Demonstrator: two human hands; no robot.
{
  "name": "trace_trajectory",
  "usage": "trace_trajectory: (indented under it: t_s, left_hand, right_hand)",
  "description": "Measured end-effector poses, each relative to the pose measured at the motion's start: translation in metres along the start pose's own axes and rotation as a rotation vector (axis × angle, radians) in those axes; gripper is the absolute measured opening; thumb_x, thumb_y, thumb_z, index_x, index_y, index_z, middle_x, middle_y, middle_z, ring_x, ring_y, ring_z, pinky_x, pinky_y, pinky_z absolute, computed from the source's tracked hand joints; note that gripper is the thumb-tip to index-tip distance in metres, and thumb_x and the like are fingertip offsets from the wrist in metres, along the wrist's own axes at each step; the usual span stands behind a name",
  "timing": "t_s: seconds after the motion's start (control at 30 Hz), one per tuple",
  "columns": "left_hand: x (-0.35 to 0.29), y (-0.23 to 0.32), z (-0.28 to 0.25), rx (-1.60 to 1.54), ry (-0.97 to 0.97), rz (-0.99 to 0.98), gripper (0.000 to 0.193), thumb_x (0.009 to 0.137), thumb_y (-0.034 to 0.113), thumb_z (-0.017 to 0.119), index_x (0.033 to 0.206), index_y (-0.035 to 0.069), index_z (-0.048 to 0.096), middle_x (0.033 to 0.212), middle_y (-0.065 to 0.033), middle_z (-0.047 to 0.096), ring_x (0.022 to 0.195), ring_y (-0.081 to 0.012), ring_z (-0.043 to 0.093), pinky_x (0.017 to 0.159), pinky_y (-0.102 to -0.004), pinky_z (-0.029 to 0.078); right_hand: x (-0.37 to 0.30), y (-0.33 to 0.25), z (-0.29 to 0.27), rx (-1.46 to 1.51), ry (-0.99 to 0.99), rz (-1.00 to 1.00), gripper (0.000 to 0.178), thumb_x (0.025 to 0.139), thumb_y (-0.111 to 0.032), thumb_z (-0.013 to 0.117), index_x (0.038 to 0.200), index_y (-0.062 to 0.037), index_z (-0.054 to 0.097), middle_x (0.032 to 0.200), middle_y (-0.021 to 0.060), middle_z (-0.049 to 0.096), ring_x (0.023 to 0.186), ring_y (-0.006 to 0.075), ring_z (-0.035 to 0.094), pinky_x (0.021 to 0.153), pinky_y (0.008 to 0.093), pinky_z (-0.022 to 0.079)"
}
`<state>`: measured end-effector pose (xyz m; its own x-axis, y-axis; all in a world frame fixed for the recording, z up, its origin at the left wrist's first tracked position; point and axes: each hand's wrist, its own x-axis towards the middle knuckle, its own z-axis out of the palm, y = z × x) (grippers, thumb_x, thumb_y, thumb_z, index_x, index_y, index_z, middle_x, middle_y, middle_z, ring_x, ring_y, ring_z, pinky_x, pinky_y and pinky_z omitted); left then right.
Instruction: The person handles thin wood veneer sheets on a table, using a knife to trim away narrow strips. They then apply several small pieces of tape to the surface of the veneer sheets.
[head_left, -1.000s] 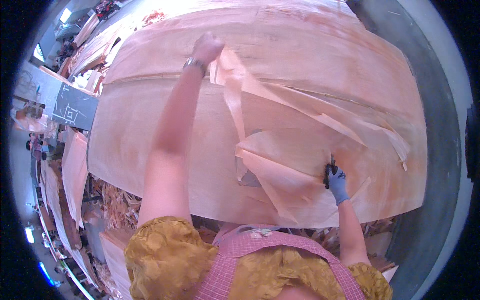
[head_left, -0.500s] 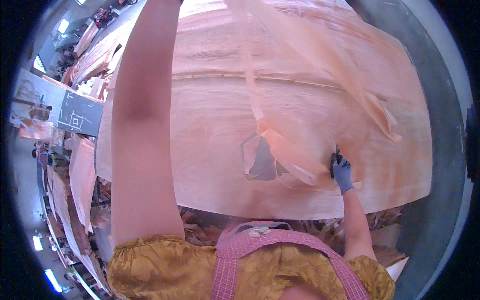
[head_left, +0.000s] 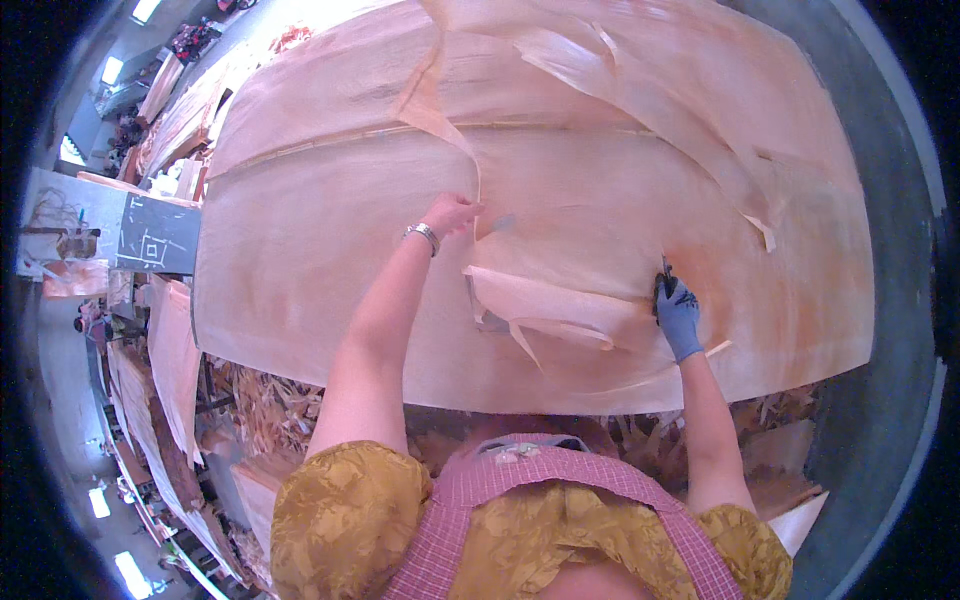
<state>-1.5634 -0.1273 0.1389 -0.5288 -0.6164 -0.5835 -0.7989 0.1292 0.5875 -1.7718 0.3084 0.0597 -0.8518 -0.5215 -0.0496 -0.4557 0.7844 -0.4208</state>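
A broad sheet of pale, pinkish wood veneer (head_left: 330,240) spreads in front of me. My left hand (head_left: 453,213), bare with a bracelet at the wrist, pinches the lower end of a narrow veneer strip (head_left: 432,105) running away toward the far edge. My right hand (head_left: 678,315), in a blue-grey glove with dark fingers, is closed around a small dark pointed tool (head_left: 666,268), its exact kind unclear. Between my hands lies a loose veneer piece (head_left: 545,297), partly over a grey gap (head_left: 490,321) in the sheet.
Another long loose strip (head_left: 690,125) lies across the far right of the sheet. Veneer scraps (head_left: 270,405) are heaped below the near edge. On the left stand a grey board with white marks (head_left: 158,235) and stacked sheets (head_left: 172,350). A grey surface (head_left: 880,200) borders the right.
My left arm, stretched to the far edge before, has drawn back, its hand now over the sheet's middle. The loose piece has shifted over the grey gap. My right hand moved slightly farther away.
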Motion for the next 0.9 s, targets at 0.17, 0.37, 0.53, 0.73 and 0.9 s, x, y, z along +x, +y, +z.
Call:
trace_trajectory:
  t_s: [0.17,0.37,0.53,0.73,0.9]
  left_hand:
    - [0.004,0.001,0.008,0.262,0.053,-0.036,0.041,0.077,0.046,0.076,0.076,0.006,0.067,0.076,-0.0067,0.066,0.063,-0.0173,0.061,0.056,-0.0311,0.048]
    - [0.059,-0.050,-0.030,0.148,-0.234,-0.047,0.026,0.084,0.031,0.069,0.080,0.006,0.065,0.073,-0.0037,0.067,0.062,-0.0132,0.061,0.053,-0.0313,0.048]
    - [0.036,-0.078,-0.273,0.616,0.394,-0.143,0.025,0.089,0.021,0.058,0.081,0.001,0.070,0.072,-0.0131,0.070,0.065,-0.0203,0.070,0.058,-0.0407,0.056]
    - [-0.055,0.055,-0.325,1.132,1.440,0.332,0.036,0.090,0.010,0.052,0.126,0.012,0.047,0.123,-0.0212,0.054,0.104,-0.0404,0.062,0.077,-0.0465,0.056]
    - [-0.057,0.039,-0.204,1.252,1.318,0.606,0.071,0.085,0.029,0.064,0.148,0.013,0.036,0.144,-0.0230,0.044,0.103,-0.0411,0.062,0.084,-0.0515,0.053]
  right_hand:
    - [0.005,0.003,0.003,-0.012,-0.032,0.026,0.038,0.096,-0.042,0.053,0.085,-0.0062,0.064,0.080,0.0193,0.068,0.075,0.0395,0.066,0.065,0.0496,0.051]
    - [0.003,-0.003,-0.006,0.024,0.005,-0.017,0.040,0.097,-0.041,0.052,0.083,-0.0052,0.063,0.077,0.0174,0.068,0.073,0.0376,0.065,0.064,0.0485,0.049]
    - [0.005,-0.009,0.010,0.067,0.049,-0.110,0.037,0.097,-0.040,0.054,0.083,-0.0055,0.062,0.074,0.0179,0.067,0.070,0.0369,0.065,0.063,0.0468,0.049]
    - [0.009,0.009,0.008,0.043,0.036,-0.165,0.038,0.097,-0.041,0.053,0.085,-0.0055,0.063,0.069,0.0144,0.066,0.060,0.0296,0.065,0.060,0.0436,0.050]
    - [0.011,-0.003,-0.002,0.135,-0.199,0.120,0.041,0.097,-0.044,0.051,0.094,-0.0059,0.066,0.087,0.0185,0.070,0.080,0.0373,0.067,0.069,0.0494,0.051]
